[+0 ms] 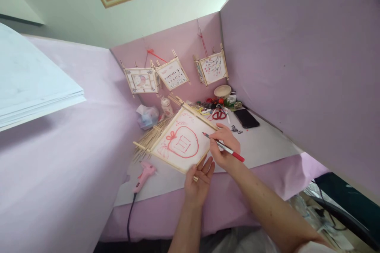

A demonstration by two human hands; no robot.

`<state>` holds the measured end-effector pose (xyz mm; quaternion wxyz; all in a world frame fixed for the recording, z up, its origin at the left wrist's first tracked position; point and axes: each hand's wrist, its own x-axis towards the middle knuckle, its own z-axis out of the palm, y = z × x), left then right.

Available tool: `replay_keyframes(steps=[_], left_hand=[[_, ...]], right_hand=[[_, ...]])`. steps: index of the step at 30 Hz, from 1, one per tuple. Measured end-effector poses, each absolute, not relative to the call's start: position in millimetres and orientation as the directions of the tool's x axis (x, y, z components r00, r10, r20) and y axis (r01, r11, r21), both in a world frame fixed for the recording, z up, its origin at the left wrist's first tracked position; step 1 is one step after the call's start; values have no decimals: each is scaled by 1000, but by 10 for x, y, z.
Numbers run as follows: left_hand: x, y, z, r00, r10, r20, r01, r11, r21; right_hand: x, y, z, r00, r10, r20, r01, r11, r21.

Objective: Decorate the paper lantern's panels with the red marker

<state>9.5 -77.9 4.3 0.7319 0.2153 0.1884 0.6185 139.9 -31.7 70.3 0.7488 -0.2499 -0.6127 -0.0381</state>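
Observation:
A square paper panel in a bamboo-stick frame [181, 141] is lifted off the white table, tilted toward me. It bears a red drawing of a tied pouch with a character inside. My left hand [198, 180] supports the panel's near corner from beneath, fingers spread. My right hand [225, 146] is at the panel's right edge and grips a red marker [225, 148], its tip pointing at the paper's right side, by the drawing.
A pink glue gun [143, 175] with a black cord lies at the table's front left. Loose bamboo sticks [150, 139], red scissors [219, 115], a black phone [246, 118], a bowl [222, 91] and small clutter sit behind. Three paper lanterns [173, 74] hang on the purple partition.

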Motion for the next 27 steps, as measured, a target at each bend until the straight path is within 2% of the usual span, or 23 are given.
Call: replay_keyframes(steps=[9, 20, 27], left_hand=[[100, -804, 63, 177, 984, 16, -845, 144, 516], [95, -797, 39, 203, 979, 18, -848, 167, 503], [98, -795, 43, 196, 980, 19, -846, 159, 509]], right_hand=[[1394, -316, 719, 193, 242, 951, 368, 881, -299], [1355, -290, 706, 146, 298, 943, 454, 827, -332], [1358, -228, 661, 250, 248, 936, 457, 822, -340]])
